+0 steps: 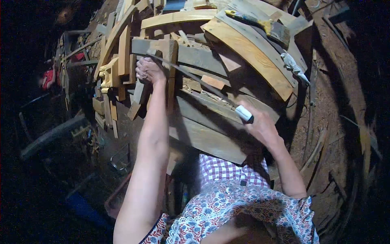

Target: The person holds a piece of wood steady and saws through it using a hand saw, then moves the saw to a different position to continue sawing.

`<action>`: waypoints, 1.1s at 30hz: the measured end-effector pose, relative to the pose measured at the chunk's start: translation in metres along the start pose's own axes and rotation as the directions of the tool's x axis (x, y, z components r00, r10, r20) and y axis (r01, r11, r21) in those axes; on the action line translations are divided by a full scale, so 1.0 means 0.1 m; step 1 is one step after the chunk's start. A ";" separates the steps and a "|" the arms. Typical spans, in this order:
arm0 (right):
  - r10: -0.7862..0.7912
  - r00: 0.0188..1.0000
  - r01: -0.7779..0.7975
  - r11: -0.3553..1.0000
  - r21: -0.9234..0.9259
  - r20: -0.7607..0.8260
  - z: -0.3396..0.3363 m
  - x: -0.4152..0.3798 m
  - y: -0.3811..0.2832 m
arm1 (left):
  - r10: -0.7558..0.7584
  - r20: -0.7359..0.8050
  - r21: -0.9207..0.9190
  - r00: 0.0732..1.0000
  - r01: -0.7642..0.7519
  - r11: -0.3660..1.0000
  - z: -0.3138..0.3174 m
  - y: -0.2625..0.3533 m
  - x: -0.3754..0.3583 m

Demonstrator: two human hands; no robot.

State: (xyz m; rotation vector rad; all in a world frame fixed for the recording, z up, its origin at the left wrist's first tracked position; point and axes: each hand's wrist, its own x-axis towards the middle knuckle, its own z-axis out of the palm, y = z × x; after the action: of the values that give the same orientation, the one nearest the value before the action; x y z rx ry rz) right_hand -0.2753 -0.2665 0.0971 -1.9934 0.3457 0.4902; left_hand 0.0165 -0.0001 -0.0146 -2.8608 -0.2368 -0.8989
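Note:
My left hand [150,70] is closed in a fist around a weathered wooden bar [140,92], whose lower part sticks out below the fingers. Just above it is an upright wooden block [170,51] on the bench. A long, thin, dark metal blade [195,78] slants from this block down to my right hand [261,123]. My right hand is wrapped round the tool's end, at a white grip [244,113] with a black end. The blade's far end overlaps the block, near my left fist. The exact kind of bladed tool is unclear.
The plank bench [207,136] holds wood offcuts [213,81] and shavings. Curved wooden pieces [252,57] lie at its right, with a yellow-handled brush [264,25] on top. Boards lean at the left beside a yellow clamp-like part [109,76]. Wood strips litter the ground [325,93].

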 end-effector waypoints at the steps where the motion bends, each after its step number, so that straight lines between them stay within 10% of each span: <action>1: 0.069 0.997 -0.067 0.996 -0.064 0.034 0.00 -0.06 -0.03 | 0.036 -0.002 -0.041 0.999 -0.036 0.999 -0.05 0.01 -0.04; 5: -0.161 0.976 0.165 0.986 0.015 -0.149 0.13 -0.25 0.19 | 0.112 -0.049 -0.123 0.993 -0.117 0.985 -0.05 -0.01 -0.11; 9: 0.064 0.996 -0.066 0.998 0.023 0.057 0.22 0.15 -0.06 | 0.120 -0.014 -0.103 0.993 -0.121 0.987 -0.04 -0.04 -0.10; 18: -0.160 0.975 0.162 0.987 0.002 -0.156 0.38 -0.03 0.19 | 0.048 0.019 -0.064 0.999 -0.047 0.997 0.05 -0.05 -0.09; 27: -0.155 0.988 0.155 0.988 -0.022 -0.022 0.54 0.99 -0.30 | 0.076 -0.004 -0.082 0.997 -0.076 0.994 0.05 -0.05 -0.09; 33: -0.197 0.969 0.199 0.980 -0.001 -0.151 0.38 -0.03 0.28 | 0.083 -0.032 -0.099 0.996 -0.086 0.991 -0.03 0.01 -0.08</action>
State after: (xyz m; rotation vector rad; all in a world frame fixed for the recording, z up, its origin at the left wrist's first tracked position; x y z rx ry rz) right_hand -0.2974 -0.2453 0.0610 -2.0302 0.2385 0.2111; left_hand 0.0088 -0.0021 -0.0173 -2.9213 -0.0686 -0.9603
